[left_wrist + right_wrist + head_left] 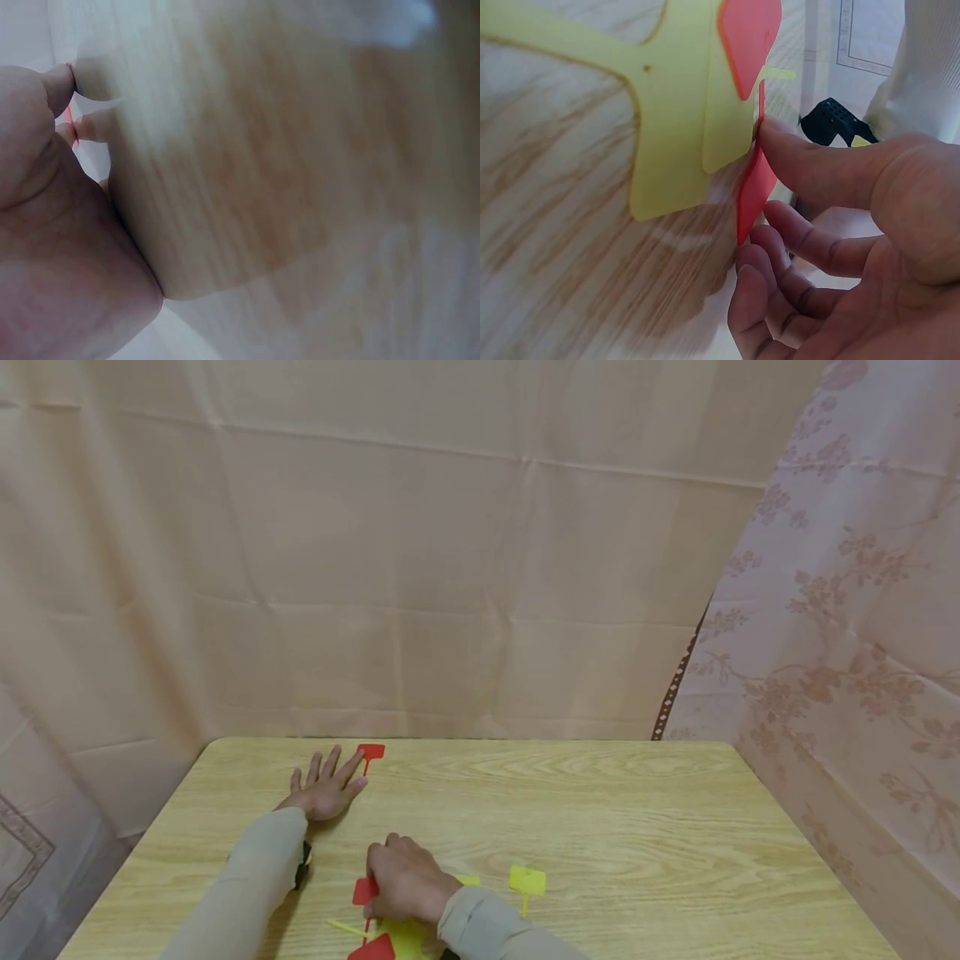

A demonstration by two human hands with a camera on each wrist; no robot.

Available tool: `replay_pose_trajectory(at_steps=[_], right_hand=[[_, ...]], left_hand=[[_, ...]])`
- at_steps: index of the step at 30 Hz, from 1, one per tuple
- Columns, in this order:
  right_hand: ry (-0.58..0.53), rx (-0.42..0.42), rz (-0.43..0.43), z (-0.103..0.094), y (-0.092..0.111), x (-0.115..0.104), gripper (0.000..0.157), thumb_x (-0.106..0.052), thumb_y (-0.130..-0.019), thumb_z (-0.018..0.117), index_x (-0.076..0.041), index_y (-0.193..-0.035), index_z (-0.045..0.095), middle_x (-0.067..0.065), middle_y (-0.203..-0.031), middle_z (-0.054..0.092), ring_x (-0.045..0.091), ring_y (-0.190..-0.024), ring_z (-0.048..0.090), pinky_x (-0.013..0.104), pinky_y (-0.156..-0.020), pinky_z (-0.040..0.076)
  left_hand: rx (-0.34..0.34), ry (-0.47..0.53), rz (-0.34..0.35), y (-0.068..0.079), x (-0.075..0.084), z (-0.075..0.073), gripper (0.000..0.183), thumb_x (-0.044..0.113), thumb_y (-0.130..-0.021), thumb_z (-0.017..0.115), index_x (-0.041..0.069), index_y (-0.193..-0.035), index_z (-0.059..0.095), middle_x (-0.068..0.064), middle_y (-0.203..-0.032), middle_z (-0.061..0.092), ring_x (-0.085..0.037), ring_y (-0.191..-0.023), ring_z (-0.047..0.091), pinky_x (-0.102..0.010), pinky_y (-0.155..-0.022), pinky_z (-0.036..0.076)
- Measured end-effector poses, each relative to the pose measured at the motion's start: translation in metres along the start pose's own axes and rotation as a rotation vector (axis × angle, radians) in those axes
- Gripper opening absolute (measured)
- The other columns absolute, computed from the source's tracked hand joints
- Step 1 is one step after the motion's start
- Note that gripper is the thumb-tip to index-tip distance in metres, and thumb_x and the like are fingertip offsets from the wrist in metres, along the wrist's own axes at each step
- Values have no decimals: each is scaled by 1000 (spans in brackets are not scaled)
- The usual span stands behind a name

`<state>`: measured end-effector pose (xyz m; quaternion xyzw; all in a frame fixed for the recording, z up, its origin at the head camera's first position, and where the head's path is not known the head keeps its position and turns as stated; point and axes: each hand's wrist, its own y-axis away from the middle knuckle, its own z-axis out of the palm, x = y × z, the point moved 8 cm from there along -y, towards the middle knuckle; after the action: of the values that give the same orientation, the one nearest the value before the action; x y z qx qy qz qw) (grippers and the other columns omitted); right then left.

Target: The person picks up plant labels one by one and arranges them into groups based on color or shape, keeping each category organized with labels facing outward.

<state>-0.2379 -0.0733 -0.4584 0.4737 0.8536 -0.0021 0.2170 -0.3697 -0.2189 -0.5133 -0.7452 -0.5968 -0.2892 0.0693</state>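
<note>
Nearest lies the right sleeve (498,928), hiding some yellow tags (406,939); a lower red tag (372,948) on them is partly cut off. The right hand (408,878) has its grip clamped on an upper red tag (363,892); its thin stem (367,931) could catch there and drag others. The left hand (322,795), fingers apart, touches the far red tag (372,751); careless pushing could send it over the back edge of the table (637,827).

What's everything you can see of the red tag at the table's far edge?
The red tag looks like thin, flat plastic: a broad, round-cornered head and narrow stem. It lies near the far edge of the table, stem toward the near side. The left hand has a fingertip at its head and the thumb near its stem; contact is unclear.
</note>
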Motion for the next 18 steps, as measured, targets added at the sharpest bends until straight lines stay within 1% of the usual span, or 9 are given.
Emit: replay_pose_trajectory(at_steps=[6, 10, 14, 18], right_hand=[[-13, 6, 16, 0, -1, 1, 33, -41, -81, 87, -17, -83, 63, -6, -80, 47, 9, -73, 43, 23, -62, 37], [36, 23, 22, 3, -5, -2, 35, -45, -80, 86, -19, -78, 63, -7, -81, 48, 9, -74, 45, 25, -63, 40], [73, 37, 23, 5, -9, -5, 33, -42, -79, 88, -19, -73, 65, -7, -79, 51, 9, -72, 46, 26, -63, 43], [61, 40, 27, 5, -10, -6, 34, -38, -79, 89, -18, -69, 64, -7, -76, 50, 10, -71, 46, 26, -61, 42]], left_hand=[[2, 7, 1, 2, 2, -1, 95, 80, -95, 23, 16, -164, 9, -26, -165, -14, -52, -146, -24, -71, -104, -26], [-2, 2, 0, 4, 4, -1, 92, 77, -97, 24, 17, -164, 9, -25, -166, -14, -51, -147, -24, -71, -105, -25], [-5, 10, 1, 4, 5, -1, 88, 74, -99, 27, 18, -165, 9, -24, -166, -15, -50, -147, -25, -70, -105, -25], [1, 12, 6, 2, 3, 0, 92, 77, -97, 26, 17, -164, 10, -26, -166, -14, -51, -146, -24, -71, -104, -26]])
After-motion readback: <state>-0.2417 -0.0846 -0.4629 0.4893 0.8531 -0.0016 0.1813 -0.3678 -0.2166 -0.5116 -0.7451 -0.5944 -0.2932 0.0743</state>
